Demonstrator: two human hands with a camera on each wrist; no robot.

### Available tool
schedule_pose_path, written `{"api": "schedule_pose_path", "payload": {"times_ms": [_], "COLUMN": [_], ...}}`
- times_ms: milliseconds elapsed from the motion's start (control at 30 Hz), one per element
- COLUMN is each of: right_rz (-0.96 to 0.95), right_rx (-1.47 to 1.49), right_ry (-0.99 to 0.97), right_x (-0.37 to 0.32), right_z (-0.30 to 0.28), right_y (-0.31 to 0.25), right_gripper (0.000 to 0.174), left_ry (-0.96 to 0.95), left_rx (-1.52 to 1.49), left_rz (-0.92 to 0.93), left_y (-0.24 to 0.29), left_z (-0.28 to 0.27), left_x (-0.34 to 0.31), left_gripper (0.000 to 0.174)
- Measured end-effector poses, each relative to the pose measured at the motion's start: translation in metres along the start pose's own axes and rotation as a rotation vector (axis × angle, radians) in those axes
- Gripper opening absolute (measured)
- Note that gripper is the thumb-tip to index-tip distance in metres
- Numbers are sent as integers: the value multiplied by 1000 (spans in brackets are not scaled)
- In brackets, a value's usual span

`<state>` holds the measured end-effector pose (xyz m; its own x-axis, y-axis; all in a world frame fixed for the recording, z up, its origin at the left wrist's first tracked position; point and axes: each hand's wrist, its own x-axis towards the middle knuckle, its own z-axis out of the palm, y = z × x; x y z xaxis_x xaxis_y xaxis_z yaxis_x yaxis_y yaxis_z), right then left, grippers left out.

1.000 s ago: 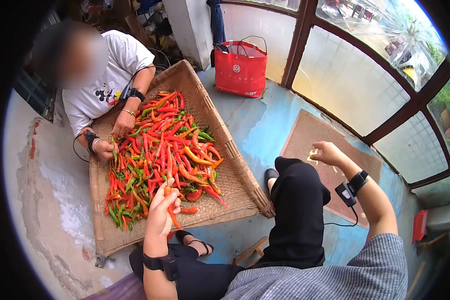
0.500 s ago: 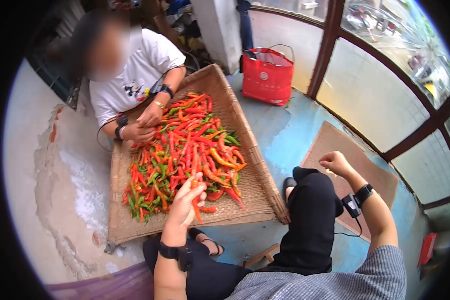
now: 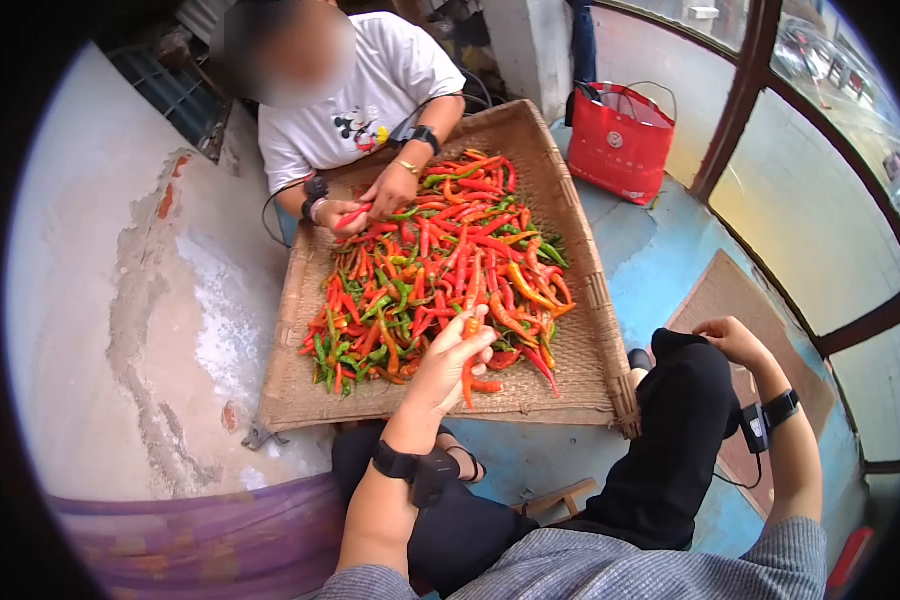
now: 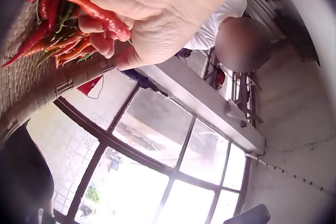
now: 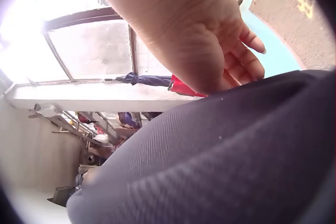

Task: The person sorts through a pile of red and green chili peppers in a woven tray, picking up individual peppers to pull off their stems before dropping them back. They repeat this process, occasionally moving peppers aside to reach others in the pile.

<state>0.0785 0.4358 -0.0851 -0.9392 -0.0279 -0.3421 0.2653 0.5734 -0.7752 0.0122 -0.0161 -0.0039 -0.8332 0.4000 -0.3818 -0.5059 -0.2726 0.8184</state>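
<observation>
My left hand (image 3: 448,362) grips a red-orange chili pepper (image 3: 468,386) close over the near edge of the woven tray (image 3: 592,280). In the left wrist view, the fingers curl round that chili (image 4: 86,6) beside the palm. A heap of red, orange and green chilies (image 3: 425,275) covers much of the tray. Close by the black-trousered right knee (image 3: 670,365) is my right hand (image 3: 738,343), its fingers loosely bent. In the right wrist view nothing shows in those fingers, though the knee hides part of the hand (image 5: 210,45).
Across the tray, another person in a white shirt (image 3: 370,85) holds a red chili (image 3: 353,216) with both hands. A red bag (image 3: 620,145) stands on the blue floor by the windows. A brown mat (image 3: 730,290) lies beyond my knee. Purple cloth (image 3: 210,540) hangs lower left.
The head view has swung left. My right hand has come back from over the mat to the knee. My left hand keeps its chili; the other person now holds a red one.
</observation>
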Motion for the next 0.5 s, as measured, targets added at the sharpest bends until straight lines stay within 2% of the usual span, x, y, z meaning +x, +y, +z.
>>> {"api": "schedule_pose_path", "payload": {"times_ms": [33,67,100,133,167,233,300,433,500], "right_rz": [46,79,38,-124,-121,2,173,251,288], "right_rx": [-114,-72,-114,-263,-386,-433,-524,-548,-577], "right_ry": [-21,36,198,374,504,652,684,655,452], "right_x": [1,2,7,19,34,55,71,74,64], "right_z": [-8,-13,-20,-31,-44,-64,-73,-64,-55], "right_y": [-2,-8,-11,3,14,20,33,66,73], "right_gripper": [28,35,48,53,56,58,61,59,52], "left_ry": [-12,-6,-2,3,14,26,54,81,62], "left_rx": [-5,-7,-14,-14,-13,-3,8,26,22], "left_rz": [0,1,0,-6,-7,-30,-45,-44,-43], "left_y": [0,1,1,-1,-2,-5,-7,-8,-7], "left_z": [0,2,4,5,5,3,2,-1,1], "left_x": [0,-1,-2,-2,-2,-1,1,3,4], "left_gripper": [47,46,46,46,45,44,43,43,43]}}
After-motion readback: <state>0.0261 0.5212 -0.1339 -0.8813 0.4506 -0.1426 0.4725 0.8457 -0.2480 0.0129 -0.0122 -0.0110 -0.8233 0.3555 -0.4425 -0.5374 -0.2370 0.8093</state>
